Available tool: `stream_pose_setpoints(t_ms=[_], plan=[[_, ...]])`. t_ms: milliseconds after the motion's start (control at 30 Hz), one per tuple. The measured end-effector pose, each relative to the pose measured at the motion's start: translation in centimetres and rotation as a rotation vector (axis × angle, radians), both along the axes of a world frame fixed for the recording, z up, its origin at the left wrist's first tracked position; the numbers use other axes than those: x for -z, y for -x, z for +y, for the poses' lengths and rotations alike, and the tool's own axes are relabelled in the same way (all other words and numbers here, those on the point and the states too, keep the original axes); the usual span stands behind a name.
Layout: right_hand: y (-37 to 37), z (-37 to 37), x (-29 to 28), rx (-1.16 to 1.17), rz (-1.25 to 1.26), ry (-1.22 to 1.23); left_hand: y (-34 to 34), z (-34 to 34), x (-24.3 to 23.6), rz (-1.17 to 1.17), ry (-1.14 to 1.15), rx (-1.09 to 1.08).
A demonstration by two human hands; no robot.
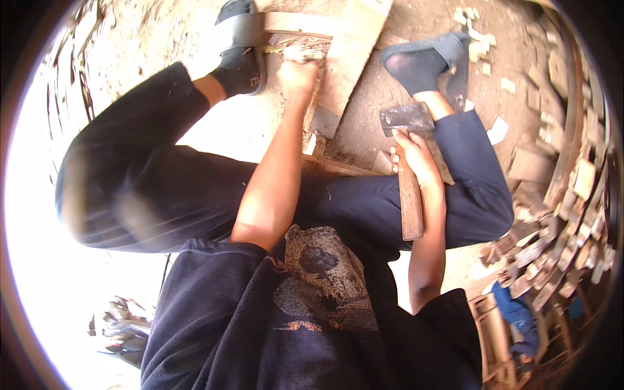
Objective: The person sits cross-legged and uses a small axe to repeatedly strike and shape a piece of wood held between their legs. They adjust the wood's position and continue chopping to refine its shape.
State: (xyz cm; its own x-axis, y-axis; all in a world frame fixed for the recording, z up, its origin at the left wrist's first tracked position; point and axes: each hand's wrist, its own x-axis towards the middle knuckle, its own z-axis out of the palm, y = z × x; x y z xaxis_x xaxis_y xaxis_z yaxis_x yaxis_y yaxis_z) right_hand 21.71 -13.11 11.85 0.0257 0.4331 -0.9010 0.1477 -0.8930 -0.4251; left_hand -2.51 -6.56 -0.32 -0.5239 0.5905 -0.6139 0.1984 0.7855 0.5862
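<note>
My right hand [421,159] is wrapped round the wooden handle of a hammer [409,205], close below its dark, blocky metal head. It holds the hammer over my right leg, with the handle's end pointing back toward me. Stretched forward between my feet, my left hand [297,77] is closed and low beside a pale plank [348,62]. Bright light washes out its fingers, so whatever they grip cannot be made out. Just beyond that hand lie small wood fragments [309,47]. A crosswise wooden strip [338,166] is on the near side of the plank.
My sandalled left foot [239,45] and right foot [426,65] flank the planks. Another board [299,23] lies crosswise at the far side. Stacked wood offcuts [552,253] fill the right side, with a blue cloth [515,315] below them. Pale chips [480,42] are scattered on the ground.
</note>
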Motion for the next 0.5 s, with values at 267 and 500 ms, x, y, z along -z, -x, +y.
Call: stream_pose_setpoints(t_ms=[267, 500], plan=[[1.1, 2.6, -0.3, 0.060, 0.216, -0.219, 0.3, -0.8, -0.5, -0.263, -0.306, -0.247], [0.3, 1.6, -1.2, 0.088, 0.163, -0.239, -3.7, 2.3, 0.6, -0.187, -0.801, -0.152]])
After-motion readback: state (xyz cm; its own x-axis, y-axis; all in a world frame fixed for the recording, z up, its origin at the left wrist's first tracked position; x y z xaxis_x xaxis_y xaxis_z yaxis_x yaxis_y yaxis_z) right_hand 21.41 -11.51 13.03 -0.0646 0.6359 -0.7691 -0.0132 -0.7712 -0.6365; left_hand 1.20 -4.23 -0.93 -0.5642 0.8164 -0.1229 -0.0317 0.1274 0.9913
